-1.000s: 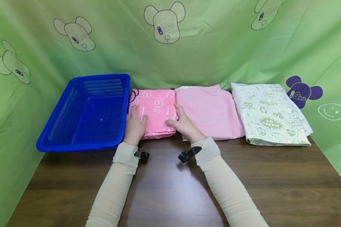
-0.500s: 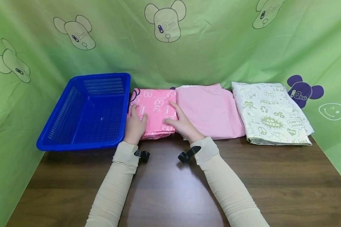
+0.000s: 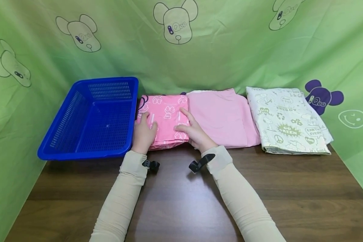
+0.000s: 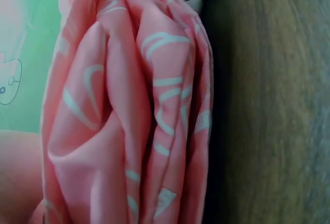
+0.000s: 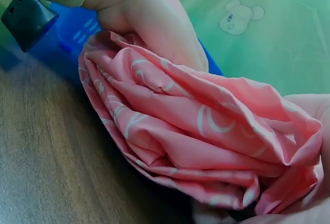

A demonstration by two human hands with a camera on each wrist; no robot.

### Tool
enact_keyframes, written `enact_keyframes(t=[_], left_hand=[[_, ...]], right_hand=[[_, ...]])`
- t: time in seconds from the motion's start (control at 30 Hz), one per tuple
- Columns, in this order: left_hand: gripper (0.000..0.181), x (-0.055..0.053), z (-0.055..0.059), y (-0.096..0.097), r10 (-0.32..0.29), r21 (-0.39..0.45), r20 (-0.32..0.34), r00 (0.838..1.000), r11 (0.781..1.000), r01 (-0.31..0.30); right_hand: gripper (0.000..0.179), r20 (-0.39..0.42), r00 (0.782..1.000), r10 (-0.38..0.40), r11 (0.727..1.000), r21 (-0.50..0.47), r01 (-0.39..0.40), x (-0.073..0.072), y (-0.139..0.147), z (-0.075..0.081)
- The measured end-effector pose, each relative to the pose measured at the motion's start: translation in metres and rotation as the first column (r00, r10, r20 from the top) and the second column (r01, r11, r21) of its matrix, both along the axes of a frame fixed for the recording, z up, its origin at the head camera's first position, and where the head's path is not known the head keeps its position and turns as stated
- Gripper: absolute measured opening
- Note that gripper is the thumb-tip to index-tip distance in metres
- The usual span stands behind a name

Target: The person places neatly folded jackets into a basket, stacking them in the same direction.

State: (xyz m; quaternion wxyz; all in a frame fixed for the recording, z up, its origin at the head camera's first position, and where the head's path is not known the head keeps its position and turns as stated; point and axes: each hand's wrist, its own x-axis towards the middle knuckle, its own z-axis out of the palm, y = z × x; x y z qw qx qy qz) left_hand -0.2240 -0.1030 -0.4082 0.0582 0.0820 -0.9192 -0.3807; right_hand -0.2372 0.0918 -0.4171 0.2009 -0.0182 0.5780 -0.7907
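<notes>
Pink folded cloth w/ white outline print, ctr of head view, just R of blue slotted plastic basket. L hand grips its left edge, thumb on top, other fingers partly hidden. R hand pinches opp. edge, thumb above, fingertips under (R wrist view, bottom). Near edge shows loose layered folds. Pale-pink plain folded cloth R of ctr; white folded cloth w/ green print farther R. All on dk brown wood-grain table.
</notes>
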Motion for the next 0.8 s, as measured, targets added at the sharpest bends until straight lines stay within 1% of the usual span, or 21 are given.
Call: enact_keyframes(t=[0.17,0.23,0.37,0.57,0.8], left_hand=[[0.055,0.001,0.001,0.002,0.016,0.028,0.009,1.000,0.999,-0.017],[0.056,0.001,0.001,0.003,0.026,0.039,0.026,0.999,0.999,-0.027],[0.058,0.003,0.003,0.006,0.041,0.059,0.057,0.998,0.997,-0.045],[0.059,0.005,0.008,0.010,0.041,0.112,0.030,0.999,0.993,-0.044],[0.061,0.007,0.013,0.017,0.036,0.188,0.006,0.999,0.981,-0.036]], right_hand=[[0.090,0.012,0.999,0.029,0.998,-0.054,-0.029,0.001,0.002,0.003],[0.090,0.006,0.999,0.031,0.998,-0.062,-0.031,0.000,0.003,0.004],[0.090,-0.029,0.999,0.033,0.998,-0.048,-0.034,-0.001,0.006,0.008],[0.089,-0.070,0.997,0.030,0.997,-0.064,-0.034,-0.001,0.011,0.016],[0.087,-0.116,0.993,0.014,0.997,-0.069,-0.022,0.000,0.019,0.028]])
